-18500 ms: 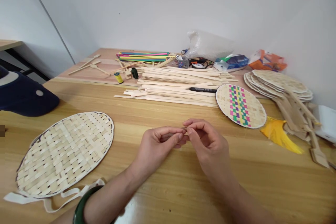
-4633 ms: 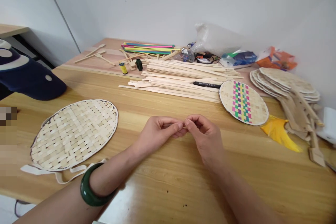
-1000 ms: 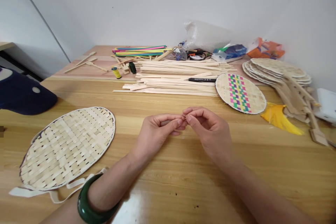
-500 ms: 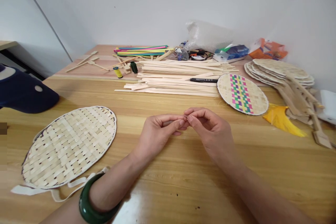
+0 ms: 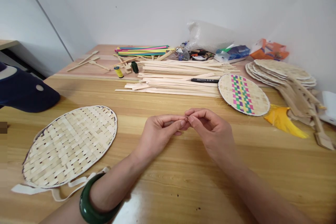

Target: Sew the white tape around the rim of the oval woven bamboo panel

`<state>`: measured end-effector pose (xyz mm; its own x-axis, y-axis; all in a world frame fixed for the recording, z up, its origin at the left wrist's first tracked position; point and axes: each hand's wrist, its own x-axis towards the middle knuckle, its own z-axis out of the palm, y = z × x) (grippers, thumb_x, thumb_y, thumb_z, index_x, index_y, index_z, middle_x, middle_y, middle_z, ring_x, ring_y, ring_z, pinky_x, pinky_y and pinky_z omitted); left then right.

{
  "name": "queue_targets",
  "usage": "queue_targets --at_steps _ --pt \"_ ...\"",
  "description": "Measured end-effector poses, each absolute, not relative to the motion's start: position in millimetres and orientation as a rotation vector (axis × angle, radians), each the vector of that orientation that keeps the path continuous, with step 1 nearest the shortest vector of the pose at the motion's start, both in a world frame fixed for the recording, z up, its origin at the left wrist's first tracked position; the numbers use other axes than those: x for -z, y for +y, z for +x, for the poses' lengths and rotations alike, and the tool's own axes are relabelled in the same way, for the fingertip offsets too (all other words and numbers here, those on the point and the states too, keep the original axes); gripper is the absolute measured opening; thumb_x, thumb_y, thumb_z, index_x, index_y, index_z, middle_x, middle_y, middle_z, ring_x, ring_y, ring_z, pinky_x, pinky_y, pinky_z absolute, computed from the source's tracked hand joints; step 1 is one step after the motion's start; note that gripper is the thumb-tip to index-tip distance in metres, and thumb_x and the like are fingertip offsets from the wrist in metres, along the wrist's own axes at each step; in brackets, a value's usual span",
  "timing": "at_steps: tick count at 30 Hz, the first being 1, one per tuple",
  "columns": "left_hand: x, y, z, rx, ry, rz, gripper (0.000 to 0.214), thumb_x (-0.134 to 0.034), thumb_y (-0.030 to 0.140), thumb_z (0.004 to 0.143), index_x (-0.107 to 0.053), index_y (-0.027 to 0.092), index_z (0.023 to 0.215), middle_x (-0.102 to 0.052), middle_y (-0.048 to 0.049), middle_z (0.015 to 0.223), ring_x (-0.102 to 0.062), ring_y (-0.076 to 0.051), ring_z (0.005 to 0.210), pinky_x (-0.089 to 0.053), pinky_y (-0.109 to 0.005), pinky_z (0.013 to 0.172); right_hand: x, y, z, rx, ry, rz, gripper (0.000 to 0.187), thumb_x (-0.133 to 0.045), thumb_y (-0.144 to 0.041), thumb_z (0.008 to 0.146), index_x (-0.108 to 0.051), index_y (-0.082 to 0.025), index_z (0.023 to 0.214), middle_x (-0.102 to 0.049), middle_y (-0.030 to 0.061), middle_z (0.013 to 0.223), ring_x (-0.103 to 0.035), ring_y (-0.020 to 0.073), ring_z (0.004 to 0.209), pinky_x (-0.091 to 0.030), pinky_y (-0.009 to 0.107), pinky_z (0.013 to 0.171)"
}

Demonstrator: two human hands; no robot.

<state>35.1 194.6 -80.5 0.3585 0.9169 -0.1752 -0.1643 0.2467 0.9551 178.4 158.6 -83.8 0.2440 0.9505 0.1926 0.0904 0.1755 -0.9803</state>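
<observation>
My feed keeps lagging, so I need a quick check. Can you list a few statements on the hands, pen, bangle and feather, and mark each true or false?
1. The left hand and right hand meet above the table, fingers pinched together. True.
2. The pen lies on the plain mat. False: it lies on the pile of strips, well away from that mat.
3. The green bangle is on the right wrist. False: it is on the left wrist.
4. The yellow feather lies on the table beside the coloured mat. True.
</observation>
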Motion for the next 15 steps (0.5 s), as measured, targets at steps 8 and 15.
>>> queue_targets --at_steps 8,15 --pt "79.1 194.0 34.5 -0.894 0.912 1.068 0.013 -0.079 0.025 0.073 -0.080 0.017 0.083 -0.079 -0.0027 0.080 -0.075 -0.016 0.079 -0.058 -0.017 0.069 83.2 159.2 178.5 -0.851 -1.159 -1.239 0.010 -0.064 -0.021 0.082 -0.064 -0.020 0.072 -0.068 0.0025 0.091 -0.065 0.0126 0.080 -0.055 0.024 0.071" --pt "79.6 193.7 35.1 -0.898 0.910 1.062 0.015 -0.080 0.025 0.072 -0.080 0.018 0.084 -0.079 -0.0023 0.081 -0.075 -0.016 0.080 -0.058 -0.017 0.070 84.6 158.6 178.9 -0.856 -1.156 -1.234 0.010 -0.064 -0.021 0.082 -0.063 -0.020 0.072 -0.068 0.0027 0.091 -0.065 0.0127 0.081 -0.054 0.024 0.072"
